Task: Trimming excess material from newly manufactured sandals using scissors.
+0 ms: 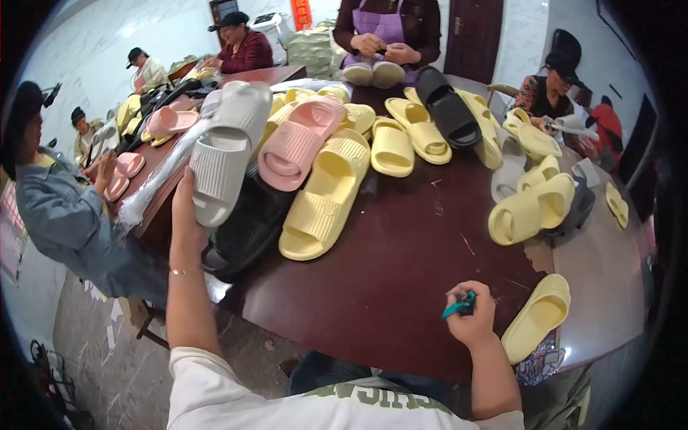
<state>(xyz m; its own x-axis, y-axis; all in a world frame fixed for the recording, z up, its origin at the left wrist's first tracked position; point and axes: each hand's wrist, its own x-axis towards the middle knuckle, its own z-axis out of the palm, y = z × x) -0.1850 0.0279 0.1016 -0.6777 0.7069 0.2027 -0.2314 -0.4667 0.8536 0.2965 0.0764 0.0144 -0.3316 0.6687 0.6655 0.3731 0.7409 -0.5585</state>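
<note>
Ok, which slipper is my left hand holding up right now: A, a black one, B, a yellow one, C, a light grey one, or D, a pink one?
C: the left hand grips the heel end of a light grey slipper raised over the table edge, while the right hand holds a small teal-handled tool.

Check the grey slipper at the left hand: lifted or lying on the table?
Lifted. The left hand grips the grey slipper by its heel end, tilted up above the pile, sole toward the camera.
</note>
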